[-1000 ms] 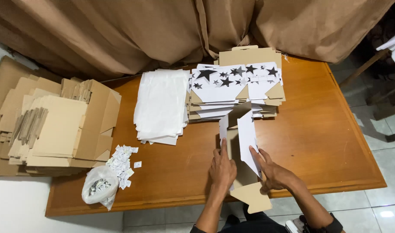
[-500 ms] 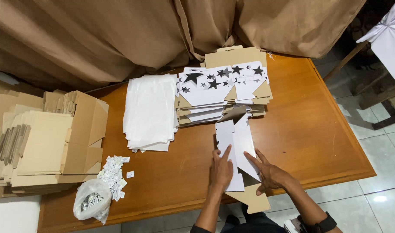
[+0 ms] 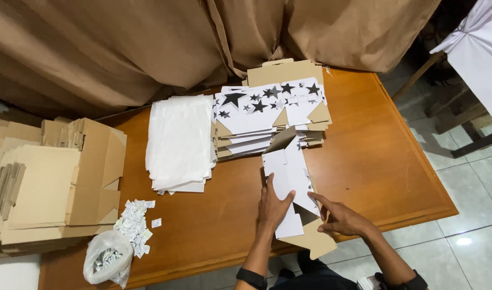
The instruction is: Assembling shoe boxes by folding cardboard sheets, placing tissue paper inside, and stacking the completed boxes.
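while the left hand [image 3: 274,207] is pressing flat, fingers spread, on a white die-cut cardboard box blank [image 3: 289,177] at the near edge of the orange wooden table [image 3: 380,161], the right hand [image 3: 340,217] is pinching open-fingered at its right flap. looks like the folding step is going on; next move probably needs a firm crease. a stack of star-printed flat blanks [image 3: 267,107] is sitting just behind.

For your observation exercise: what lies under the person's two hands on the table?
A flat white cardboard box blank lies under the left hand and right hand, its brown underside showing at the near flap. The wooden table beneath it is covered there.
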